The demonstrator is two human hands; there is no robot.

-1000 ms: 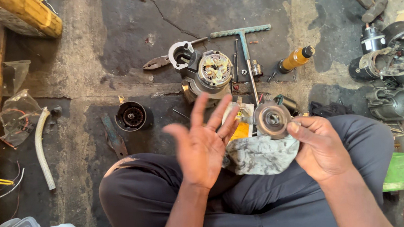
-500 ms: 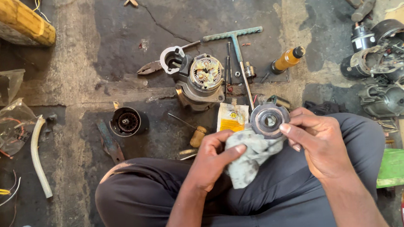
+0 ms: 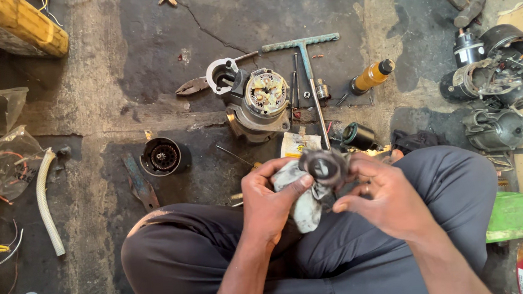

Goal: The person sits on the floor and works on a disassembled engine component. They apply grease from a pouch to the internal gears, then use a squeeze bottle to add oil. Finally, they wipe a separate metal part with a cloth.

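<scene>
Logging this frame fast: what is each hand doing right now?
Left hand: closed on a dirty white rag, pressed to the part.
Right hand: closed on a round dark metal part.

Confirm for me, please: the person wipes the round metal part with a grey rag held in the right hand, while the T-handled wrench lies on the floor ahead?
Not quite: the head view shows the grey rag in the left hand. The right hand holds the round metal part. The T-handled wrench does lie on the floor ahead.
</scene>
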